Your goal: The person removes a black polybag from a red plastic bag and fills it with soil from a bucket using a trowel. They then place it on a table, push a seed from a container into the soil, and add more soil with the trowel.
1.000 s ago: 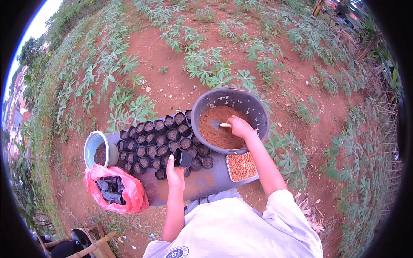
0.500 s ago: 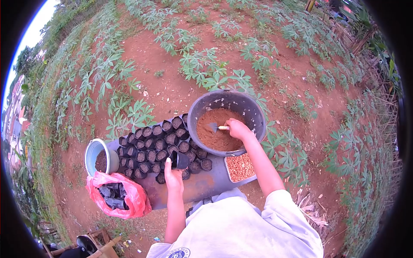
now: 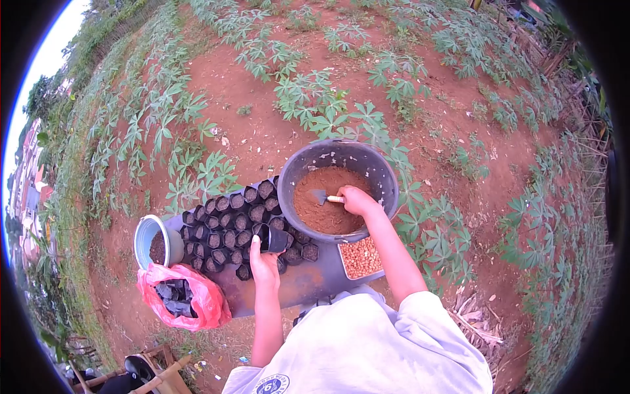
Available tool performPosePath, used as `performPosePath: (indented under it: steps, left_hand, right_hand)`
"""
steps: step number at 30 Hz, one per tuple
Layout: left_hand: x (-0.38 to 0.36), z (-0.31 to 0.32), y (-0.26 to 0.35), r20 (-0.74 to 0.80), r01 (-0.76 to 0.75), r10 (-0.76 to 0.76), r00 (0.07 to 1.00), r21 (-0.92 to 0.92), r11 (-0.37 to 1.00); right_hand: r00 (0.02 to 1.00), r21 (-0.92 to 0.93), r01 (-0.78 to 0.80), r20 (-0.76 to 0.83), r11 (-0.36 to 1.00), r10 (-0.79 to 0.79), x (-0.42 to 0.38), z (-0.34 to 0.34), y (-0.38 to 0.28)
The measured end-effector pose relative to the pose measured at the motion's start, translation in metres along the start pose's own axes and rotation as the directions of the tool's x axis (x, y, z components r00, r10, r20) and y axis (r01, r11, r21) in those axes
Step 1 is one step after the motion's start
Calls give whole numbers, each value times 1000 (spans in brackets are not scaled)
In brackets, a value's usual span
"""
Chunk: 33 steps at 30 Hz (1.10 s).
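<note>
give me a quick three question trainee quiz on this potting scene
1. True or false: the right hand holds a trowel inside the soil tub.
2. What does the left hand hold? A) an empty black grow bag B) a seed tray C) a red bag
3. What sits in the small tray right of the filled grow bags?

Key: 1 true; 2 A; 3 reddish seeds.

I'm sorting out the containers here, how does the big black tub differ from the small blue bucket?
The black tub is far wider than the blue bucket. The tub holds reddish-brown soil, the bucket darker soil. The right hand works a trowel in the tub; no hand touches the bucket. Both are round and open-topped.
</note>
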<state>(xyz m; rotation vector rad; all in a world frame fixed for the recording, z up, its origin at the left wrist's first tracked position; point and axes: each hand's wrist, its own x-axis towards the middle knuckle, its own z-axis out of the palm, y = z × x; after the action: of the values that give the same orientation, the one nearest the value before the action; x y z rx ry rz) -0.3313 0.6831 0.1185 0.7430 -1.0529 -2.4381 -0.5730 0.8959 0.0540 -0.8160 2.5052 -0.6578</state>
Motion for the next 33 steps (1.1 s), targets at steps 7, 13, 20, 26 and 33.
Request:
performPosePath:
  steps: [7,13,20,26,33]
  left_hand:
    - [-16,16,3,-39,-40,42,998,54,998]
    - [-17,22,-3,-52,-89,93,994,83,993]
    - [-14,45,-9,-22,-106,115,993,241,965]
    - [-8,63,-16,29,-156,159,987,428,890]
    - [-6,96,-32,112,-276,280,953,701,658]
  right_hand:
    - [994,54,29,-107,998,-24,-15,-18,-8]
    - [956,183,182,-261,966,-131,-51,-63,-22]
    - [925,149,233,-340,961,-172,-109,-127,-23]
    - [901,-28,317,-302,948,-310,-143,-155,-22]
    - [853,-201,416,-254,887,-457,-176,-186,-51]
